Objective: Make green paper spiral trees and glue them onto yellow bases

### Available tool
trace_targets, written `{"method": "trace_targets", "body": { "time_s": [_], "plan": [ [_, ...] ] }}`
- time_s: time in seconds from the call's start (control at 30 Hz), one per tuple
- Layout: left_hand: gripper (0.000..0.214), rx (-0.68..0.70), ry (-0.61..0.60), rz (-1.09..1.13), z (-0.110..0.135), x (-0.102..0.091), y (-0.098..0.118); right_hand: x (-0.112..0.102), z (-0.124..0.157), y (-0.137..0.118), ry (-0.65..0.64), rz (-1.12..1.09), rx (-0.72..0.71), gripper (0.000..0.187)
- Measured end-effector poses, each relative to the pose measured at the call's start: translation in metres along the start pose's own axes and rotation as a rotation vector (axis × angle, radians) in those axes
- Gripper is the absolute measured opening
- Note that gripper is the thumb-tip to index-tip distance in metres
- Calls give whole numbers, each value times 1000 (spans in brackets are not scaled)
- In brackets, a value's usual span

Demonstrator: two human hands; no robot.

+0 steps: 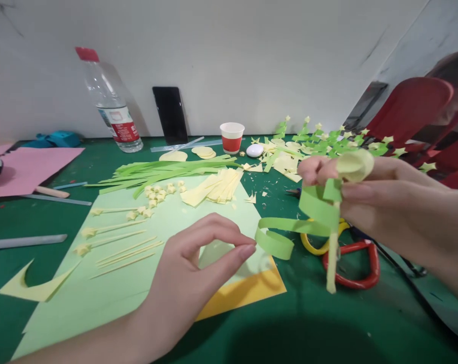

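Curled green paper strip [289, 230]: centre-right of frame, raised above green counter [308, 323]. Right hand [384, 202]: grip clamped on strip's upper end, beside pale rolled paper disc [354, 164]. Left hand [198, 268]: thumb and forefinger nearly together at strip's free end; hold on strip cannot be told. Red plastic scissor handle [360, 270] on counter below.

Green strip [289, 230]: thin matt paper, curls easily. Worktop [99, 167]: matt green covering, smooth. Scissors [352, 263]: glossy red and yellow plastic handles. Bottle [111, 108]: clear glossy plastic. Cup [232, 137]: paper.

On my green bench [289, 323]: water bottle [111, 108], black phone [170, 115], red cup [232, 138], pink paper [27, 169] far left, scissors [373, 259], yellow strips [217, 186]
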State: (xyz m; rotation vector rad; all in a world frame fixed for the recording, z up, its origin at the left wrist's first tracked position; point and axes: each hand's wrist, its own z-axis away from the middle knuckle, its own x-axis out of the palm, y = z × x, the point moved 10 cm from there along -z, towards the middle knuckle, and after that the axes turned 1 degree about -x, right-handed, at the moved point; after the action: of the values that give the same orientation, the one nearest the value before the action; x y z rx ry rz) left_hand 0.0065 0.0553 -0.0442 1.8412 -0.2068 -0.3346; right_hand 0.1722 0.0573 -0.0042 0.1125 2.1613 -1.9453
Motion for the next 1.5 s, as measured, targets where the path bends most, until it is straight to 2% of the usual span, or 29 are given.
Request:
{"method": "trace_targets", "body": {
  "time_s": [0.2, 0.3, 0.47, 0.7, 0.87, 1.0, 1.1, 1.2, 1.27, 1.37, 1.4, 1.47, 1.5],
  "plan": [
    [16, -99, 8, 39, -4, -1, -6, 29, 5, 9, -273, -138, 114, 3],
    [14, -135, 13, 65, -4, -2, -10, 46, 8, 7, -414, -224, 127, 7],
    [13, -159, 4, 91, -2, -1, -11, 63, 11, 10, -529, -279, 180, 15],
    [14, -157, -19, 106, -3, 3, -9, 63, 14, 13, -538, -272, 170, 11],
    [14, -131, -7, 128, -5, -1, -7, 54, 9, 16, -474, -197, 163, 11],
    [14, -96, 48, 144, -13, -16, -2, 49, 9, 18, -476, -190, 178, 8],
    [10, -43, 146, 174, -23, -37, 6, 47, 10, 18, -497, -211, 189, 6],
    [9, -3, 237, 133, -33, -56, 15, 40, 5, 16, -437, -220, 163, 10],
    [16, -7, 264, 40, -39, -65, 18, 36, 2, 13, -401, -195, 133, 14],
    [39, -71, 203, -80, -47, -64, 11, 33, 0, 7, -362, -172, 84, 16],
    [37, -106, 168, -90, -48, -61, 5, 33, -1, 6, -355, -170, 77, 16],
    [12, -152, 130, -61, -48, -54, -4, 33, 0, 4, -357, -173, 63, 15],
    [7, -157, 114, -48, -46, -49, -6, 34, 1, 4, -365, -170, 61, 14]
  ]
}}
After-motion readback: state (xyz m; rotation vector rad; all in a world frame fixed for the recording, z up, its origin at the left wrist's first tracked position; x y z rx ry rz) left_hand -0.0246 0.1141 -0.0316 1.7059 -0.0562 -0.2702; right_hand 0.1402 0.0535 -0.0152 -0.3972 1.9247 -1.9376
